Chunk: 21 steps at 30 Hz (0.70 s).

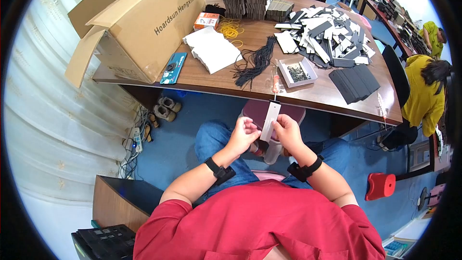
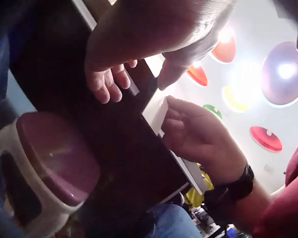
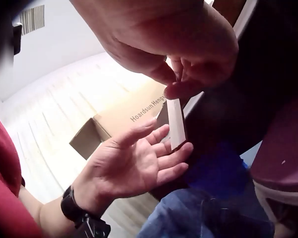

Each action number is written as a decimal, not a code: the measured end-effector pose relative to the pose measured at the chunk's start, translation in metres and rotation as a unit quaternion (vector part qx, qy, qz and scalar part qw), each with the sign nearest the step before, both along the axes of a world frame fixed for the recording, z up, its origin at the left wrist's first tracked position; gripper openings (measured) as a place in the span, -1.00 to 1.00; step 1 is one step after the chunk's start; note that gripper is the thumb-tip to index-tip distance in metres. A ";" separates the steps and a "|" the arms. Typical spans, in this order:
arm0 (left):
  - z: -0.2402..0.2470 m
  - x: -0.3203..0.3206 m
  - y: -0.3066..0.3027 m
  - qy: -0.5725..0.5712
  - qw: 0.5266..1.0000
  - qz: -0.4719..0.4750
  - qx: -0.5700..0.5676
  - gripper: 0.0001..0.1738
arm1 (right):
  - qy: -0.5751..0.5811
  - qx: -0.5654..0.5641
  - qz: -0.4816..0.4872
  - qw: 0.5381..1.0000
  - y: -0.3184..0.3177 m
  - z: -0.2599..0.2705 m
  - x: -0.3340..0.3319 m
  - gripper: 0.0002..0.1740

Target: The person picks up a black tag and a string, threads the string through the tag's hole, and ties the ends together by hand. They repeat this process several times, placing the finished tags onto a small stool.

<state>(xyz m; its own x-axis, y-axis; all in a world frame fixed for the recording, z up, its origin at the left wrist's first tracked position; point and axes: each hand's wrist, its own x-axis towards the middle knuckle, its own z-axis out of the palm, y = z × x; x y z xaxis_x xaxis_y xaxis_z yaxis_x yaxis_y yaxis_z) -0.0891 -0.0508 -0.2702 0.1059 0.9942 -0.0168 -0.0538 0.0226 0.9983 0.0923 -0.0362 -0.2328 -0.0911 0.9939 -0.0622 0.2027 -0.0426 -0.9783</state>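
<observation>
My right hand (image 1: pixel 288 132) pinches a narrow, flat white strip (image 1: pixel 271 121) between thumb and fingers, below the table's front edge. The strip has a small hole near its far end and a dark edge there. My left hand (image 1: pixel 242 137) is beside the strip's near end. In the right wrist view this left hand (image 3: pixel 139 166) lies palm up, fingers spread and relaxed, with the lower end of the strip (image 3: pixel 176 124) right at its fingers. The left wrist view shows the right hand (image 2: pixel 196 131) gripping the strip's edge.
On the table (image 1: pixel 192 79) lie a bundle of black cords (image 1: pixel 260 60), a white box of small metal pieces (image 1: pixel 298 72), an orange-handled tool (image 1: pixel 276 84), a pile of black and white strips (image 1: pixel 327 36) and black stacked pieces (image 1: pixel 354 83). A cardboard box (image 1: pixel 154 29) stands left; a stool (image 1: pixel 250 110) is below.
</observation>
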 end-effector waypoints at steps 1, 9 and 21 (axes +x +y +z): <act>-0.003 -0.002 0.008 0.036 0.999 0.013 0.030 -0.50 | -0.012 0.021 -0.010 1.000 0.004 -0.002 0.000 -0.86; 0.072 -0.016 0.061 0.420 0.806 0.166 0.384 -0.74 | -0.099 0.103 -0.045 0.989 0.011 -0.009 -0.001 -0.83; 0.072 -0.019 0.085 0.481 0.742 0.155 0.441 -0.93 | 0.015 -0.003 -0.052 0.999 0.020 -0.017 -0.002 -0.82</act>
